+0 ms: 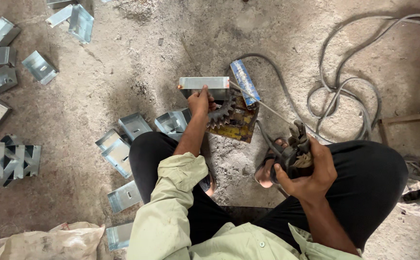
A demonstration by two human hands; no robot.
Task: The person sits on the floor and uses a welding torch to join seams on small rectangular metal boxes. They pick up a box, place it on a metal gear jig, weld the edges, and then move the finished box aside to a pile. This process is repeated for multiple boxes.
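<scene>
My left hand (200,102) grips the lower edge of a shiny metal bracket (204,87) held on top of a dark toothed gear (223,113). One corner of the bracket glows orange at its left end. My right hand (308,171) is closed on a black welding electrode holder (294,149). A thin welding rod (260,102) runs from the holder up and left toward the bracket. I squat on the dusty floor with both knees in black trousers.
Several folded metal brackets (123,144) lie around my left knee and more at the far left (0,53). A blue rod packet (244,82) leans by the gear. Grey cables (345,91) loop at the right. A sack (51,240) sits bottom left.
</scene>
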